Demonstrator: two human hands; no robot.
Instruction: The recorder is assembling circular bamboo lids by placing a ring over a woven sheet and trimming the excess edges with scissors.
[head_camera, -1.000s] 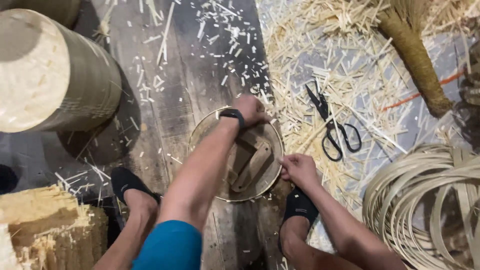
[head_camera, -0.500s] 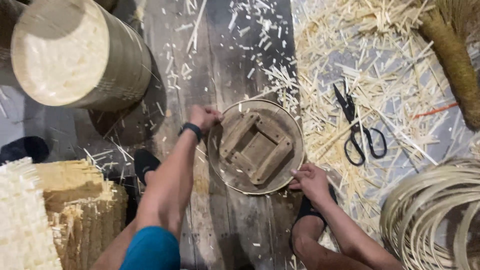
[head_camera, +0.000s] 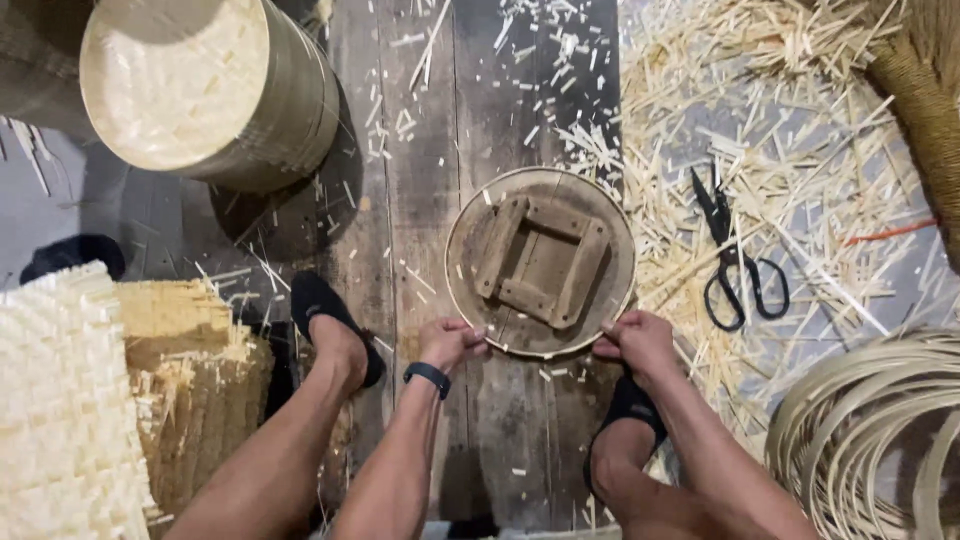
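A round wooden disc lies flat on the plank floor, near the middle of the view. A thin bamboo strip is bent around its rim as a hoop, and a square frame of four worn wooden bars is fixed to its upper face. Both hands are at the edge of the disc nearest the person. The left hand, with a dark band on the wrist, has its fingers curled over the hoop at the lower left of the rim, pinching it. The right hand grips the rim at the lower right in the same way, fingers closed on the strip.

As a judgement, the hoop looks already wrapped fully around the disc, and the hands seem to be pressing or joining its ends at the near edge; no binding or weaving shows on it yet.

The person's two feet in dark slippers rest on the floor on either side of the hands. Black scissors lie to the right of the disc, apart from it, on a scatter of pale bamboo offcuts. A coil of split bamboo strips sits at the lower right corner. A large bamboo drum lies at the upper left, and stacked bundles of cut sticks fill the lower left.
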